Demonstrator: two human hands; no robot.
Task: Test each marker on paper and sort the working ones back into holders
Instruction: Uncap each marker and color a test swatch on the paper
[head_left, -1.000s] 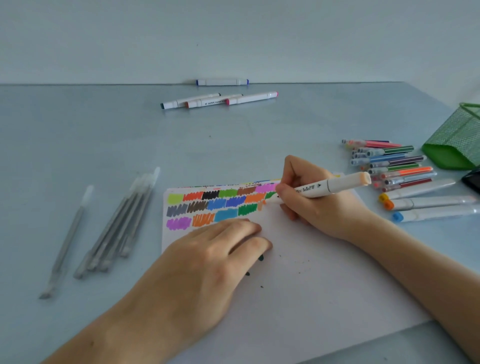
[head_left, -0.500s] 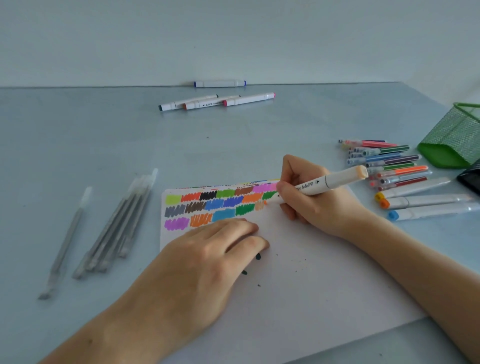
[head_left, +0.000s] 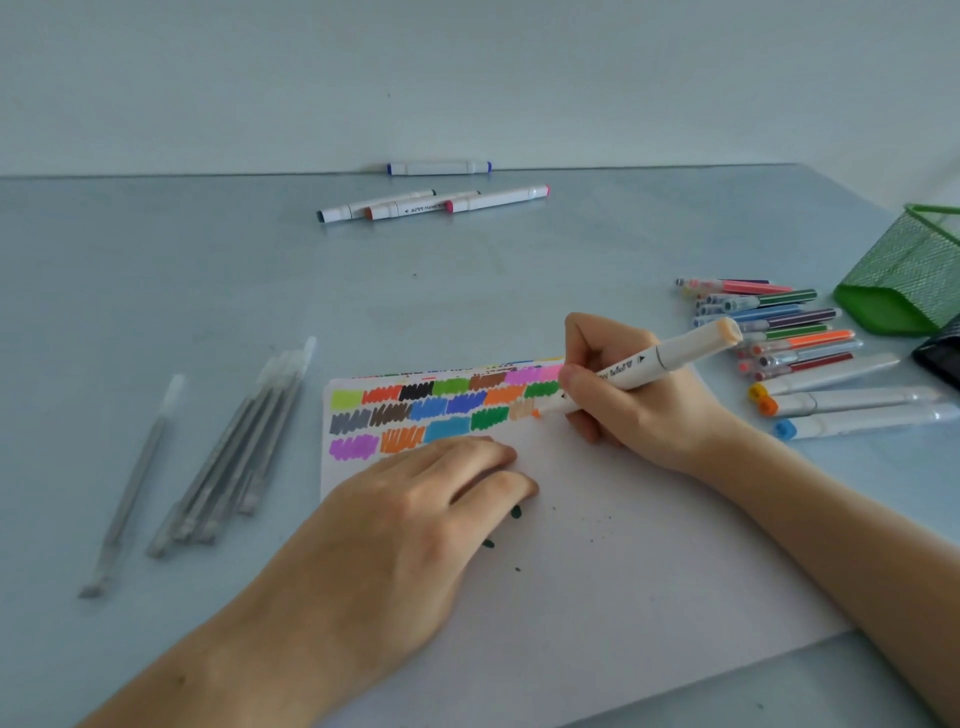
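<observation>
The right hand gripped 1 white marker with a peach cap, its tip down on the paper by a peach scribble. The left hand lay flat and open on the paper. The paper sat on the counter. 4 white markers lay far back. 3 fat markers and a pile of thin pens lay to the right, near 1 green mesh holder. Grey pens lay to the left.
</observation>
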